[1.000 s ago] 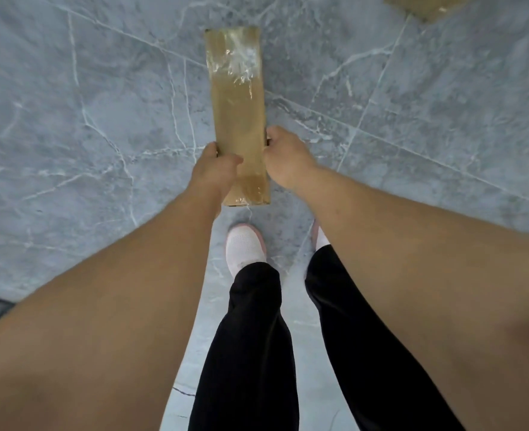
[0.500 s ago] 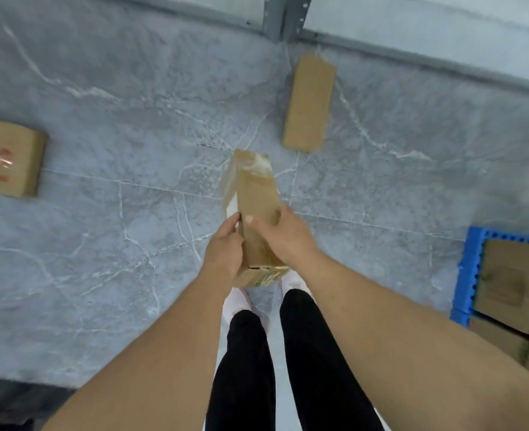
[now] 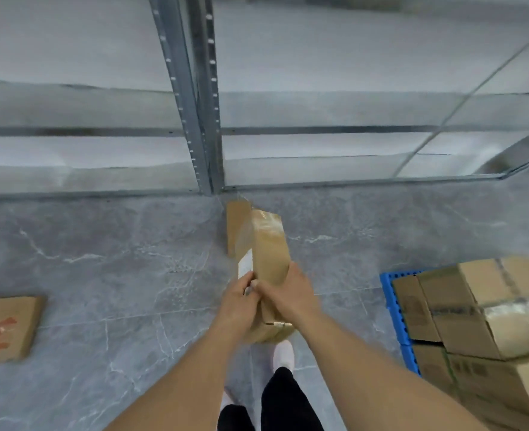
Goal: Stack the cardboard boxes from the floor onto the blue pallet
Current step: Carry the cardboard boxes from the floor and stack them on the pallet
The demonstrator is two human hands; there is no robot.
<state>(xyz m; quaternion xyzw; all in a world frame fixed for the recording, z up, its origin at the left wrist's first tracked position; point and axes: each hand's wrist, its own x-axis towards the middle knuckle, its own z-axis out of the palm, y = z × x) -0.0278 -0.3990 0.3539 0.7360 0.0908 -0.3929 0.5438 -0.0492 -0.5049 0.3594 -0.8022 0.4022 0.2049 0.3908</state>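
Note:
I hold a long narrow cardboard box (image 3: 269, 253) with taped ends in front of me, lifted off the floor and tilted away from me. My left hand (image 3: 236, 303) grips its near left side and my right hand (image 3: 288, 293) wraps its near right side. The blue pallet (image 3: 395, 309) lies at the right, with several cardboard boxes (image 3: 475, 312) stacked on it. Another narrow box (image 3: 236, 223) lies on the floor just beyond the held one, partly hidden by it. A flat box with red marks (image 3: 5, 326) sits on the floor at the far left.
Grey metal shelving with an upright post (image 3: 194, 98) runs across the far side. The marble-patterned grey floor (image 3: 117, 259) stretches between the left box and the pallet. My legs and white shoes (image 3: 283, 357) are below the held box.
I have lifted the narrow box off the floor and my view has risen and turned. The shelving and more of the stacked pallet have come into view.

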